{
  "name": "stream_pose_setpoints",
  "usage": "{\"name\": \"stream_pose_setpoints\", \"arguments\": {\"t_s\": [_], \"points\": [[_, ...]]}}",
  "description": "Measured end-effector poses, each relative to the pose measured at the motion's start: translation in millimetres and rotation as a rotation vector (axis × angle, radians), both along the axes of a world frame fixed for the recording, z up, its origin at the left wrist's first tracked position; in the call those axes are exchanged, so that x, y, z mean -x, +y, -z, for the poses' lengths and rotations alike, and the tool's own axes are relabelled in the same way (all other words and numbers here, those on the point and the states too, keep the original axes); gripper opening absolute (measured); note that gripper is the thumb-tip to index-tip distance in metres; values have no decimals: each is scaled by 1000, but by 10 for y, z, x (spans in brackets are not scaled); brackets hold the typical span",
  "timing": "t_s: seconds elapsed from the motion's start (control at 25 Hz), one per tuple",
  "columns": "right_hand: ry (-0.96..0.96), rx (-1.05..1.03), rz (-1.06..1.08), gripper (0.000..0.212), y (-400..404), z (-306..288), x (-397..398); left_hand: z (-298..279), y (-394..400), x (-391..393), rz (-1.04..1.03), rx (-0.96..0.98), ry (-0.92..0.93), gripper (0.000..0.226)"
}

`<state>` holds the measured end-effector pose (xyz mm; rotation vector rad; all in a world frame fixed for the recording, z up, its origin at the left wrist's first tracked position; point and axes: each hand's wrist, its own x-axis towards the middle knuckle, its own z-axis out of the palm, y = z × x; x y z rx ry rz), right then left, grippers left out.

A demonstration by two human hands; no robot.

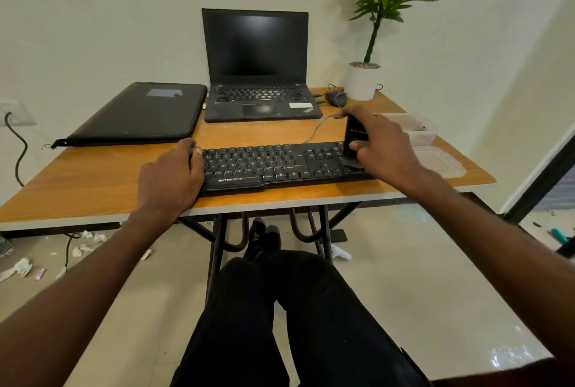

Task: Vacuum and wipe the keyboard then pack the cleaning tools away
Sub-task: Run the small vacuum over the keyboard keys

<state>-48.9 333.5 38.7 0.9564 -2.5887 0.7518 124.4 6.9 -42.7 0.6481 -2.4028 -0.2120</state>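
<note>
My right hand (381, 144) grips the small black vacuum (355, 140) upright, nozzle on the numpad end of the keyboard (273, 167), which lies along the table's (102, 181) front edge. My left hand (172, 175) steadies its left end, fingers curled over the edge. If that hold slackens, I risk pushing the keyboard off the table. My palm hides the nozzle's contact; I see no wiping cloth.
</note>
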Motion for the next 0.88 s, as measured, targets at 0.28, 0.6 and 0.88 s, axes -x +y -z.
{"name": "stream_pose_setpoints", "arguments": {"t_s": [0.28,0.6,0.88], "points": [[48,-144,146,64,250,3,90,-21,41,-28,11,-11,5,41],[-78,229,-156,68,-309,135,-390,-72,271,-51,112,105,121,36],[-149,405,-345,63,-1134,223,-865,-152,123,-132,65,22,238,37]]}}
